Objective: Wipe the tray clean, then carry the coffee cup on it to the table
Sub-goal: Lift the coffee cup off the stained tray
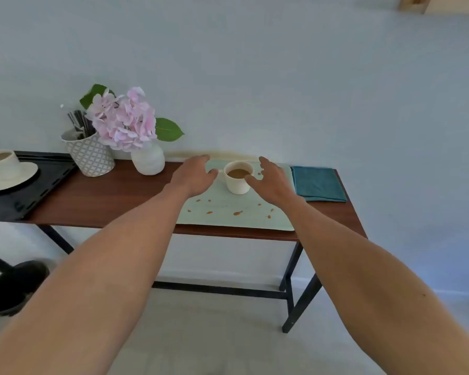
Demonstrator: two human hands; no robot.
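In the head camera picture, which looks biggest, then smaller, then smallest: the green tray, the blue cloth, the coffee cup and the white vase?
1. Green tray, clearly the largest.
2. Blue cloth.
3 and 4. White vase and coffee cup look nearly alike; the vase seems slightly bigger, but flowers hide its top, so I won't rank them.

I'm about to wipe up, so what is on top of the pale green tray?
On the pale green rectangular tray stand a white coffee cup and scattered brown drips. Both hands cover parts of its surface, so anything beneath them is unseen.
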